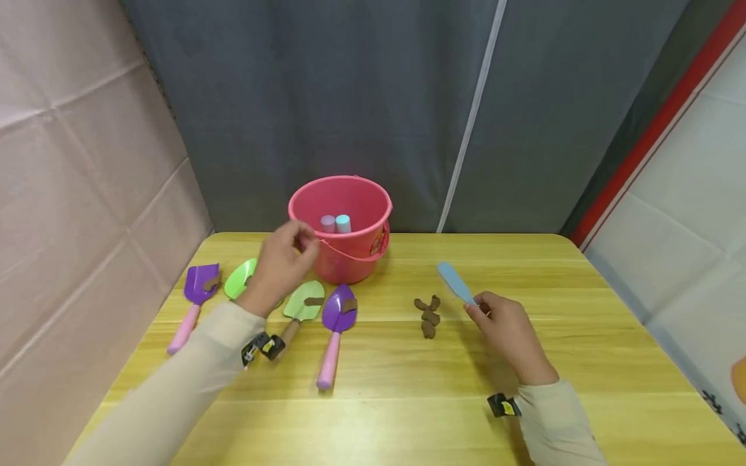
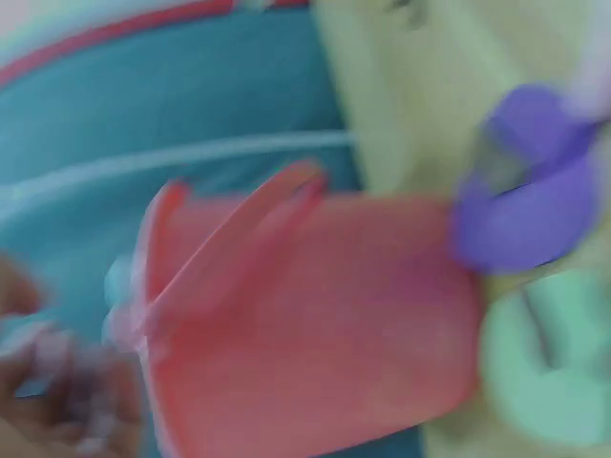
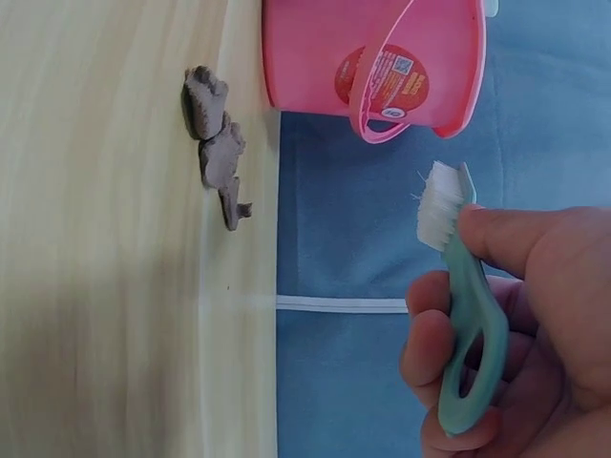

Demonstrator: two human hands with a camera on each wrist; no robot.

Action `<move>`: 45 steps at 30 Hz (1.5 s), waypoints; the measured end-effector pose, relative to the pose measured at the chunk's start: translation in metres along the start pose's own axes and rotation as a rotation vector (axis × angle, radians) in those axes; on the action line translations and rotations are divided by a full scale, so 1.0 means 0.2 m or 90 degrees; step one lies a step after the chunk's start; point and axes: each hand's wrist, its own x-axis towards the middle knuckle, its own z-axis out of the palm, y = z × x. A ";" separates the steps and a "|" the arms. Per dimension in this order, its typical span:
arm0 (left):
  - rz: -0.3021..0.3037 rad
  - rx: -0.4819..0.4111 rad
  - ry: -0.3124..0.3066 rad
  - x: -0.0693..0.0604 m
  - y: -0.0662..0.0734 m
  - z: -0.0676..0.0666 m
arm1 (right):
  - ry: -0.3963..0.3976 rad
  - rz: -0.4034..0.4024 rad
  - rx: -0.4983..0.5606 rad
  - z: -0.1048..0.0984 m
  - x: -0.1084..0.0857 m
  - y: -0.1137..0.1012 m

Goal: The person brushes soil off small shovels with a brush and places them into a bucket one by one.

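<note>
My right hand point(image 1: 513, 330) grips a blue-green brush point(image 3: 468, 315) by its looped handle, the white bristles point(image 3: 439, 205) turned toward the brown clay-like lumps point(image 3: 218, 143). In the head view the brush point(image 1: 456, 283) is raised just to the right of those lumps point(image 1: 430, 318). My left hand point(image 1: 285, 259) hovers in front of the pink bucket point(image 1: 344, 262), near its rim, fingers bent. Blur in the left wrist view hides whether that hand point(image 2: 67, 391) holds anything. Two capped items, one purple point(image 1: 328, 224) and one light blue point(image 1: 342, 224), stand inside the bucket.
Left of the bucket lie a purple square shovel point(image 1: 197, 285), a bright green scoop point(image 1: 237, 279), a pale green trowel point(image 1: 298, 303) and a purple trowel point(image 1: 337, 314). Brown pieces rest on them. A grey curtain point(image 1: 350, 97) hangs behind the wooden table point(image 1: 408, 414).
</note>
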 end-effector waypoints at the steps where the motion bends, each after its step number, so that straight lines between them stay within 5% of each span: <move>1: -0.019 0.013 -0.050 -0.06 0.00 0.03 | -0.002 -0.004 -0.002 0.00 0.00 -0.01; 5: -0.097 0.091 -0.259 -0.26 -0.01 0.16 | 0.000 -0.021 -0.013 -0.01 0.00 -0.04; 10: -0.186 0.163 -0.353 -0.42 0.03 0.25 | -0.002 -0.042 -0.009 -0.01 0.00 -0.09; 16: -0.192 0.218 -0.370 -0.51 0.03 0.24 | -0.027 -0.052 0.004 0.02 -0.02 -0.13; 25: -0.227 0.227 -0.396 -0.49 0.03 0.24 | -0.037 -0.086 0.003 0.07 -0.03 -0.20; 29: -0.256 0.184 -0.393 -0.47 0.08 0.25 | -0.048 -0.108 -0.001 0.09 -0.04 -0.25; 37: -0.137 0.163 -0.316 -0.44 0.16 0.32 | -0.074 -0.216 -0.056 0.16 -0.07 -0.31; 45: -0.159 0.117 -0.303 -0.45 0.19 0.35 | -0.076 -0.173 -0.112 0.24 -0.09 -0.29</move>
